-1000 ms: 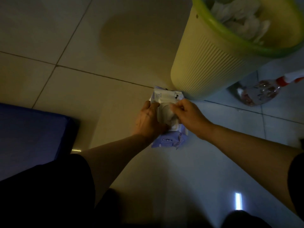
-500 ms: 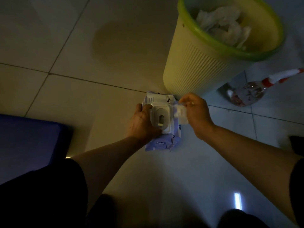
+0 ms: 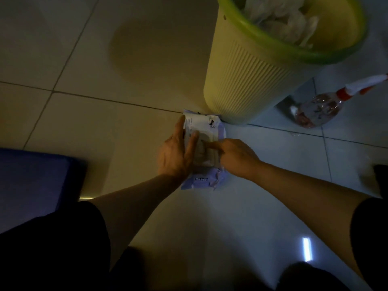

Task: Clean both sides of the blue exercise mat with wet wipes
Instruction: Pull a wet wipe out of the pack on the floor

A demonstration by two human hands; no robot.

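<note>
Wipes pack (image 3: 204, 131) lies on the tiled floor (image 3: 94, 122) at frame centre, its top edge against the yellow-green bin (image 3: 247, 80). I see my left hand (image 3: 175, 156) resting flat on it, fingers straight, and my right hand (image 3: 235, 156) with its index finger pressing the lid, the others curled. Blue exercise mat (image 3: 31, 181) sits at left edge. A spray bottle (image 3: 319, 110) stands right of the bin.

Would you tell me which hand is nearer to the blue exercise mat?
Left. The left hand is on the wet wipes pack, toward the blue exercise mat; the right hand is beyond.
</note>
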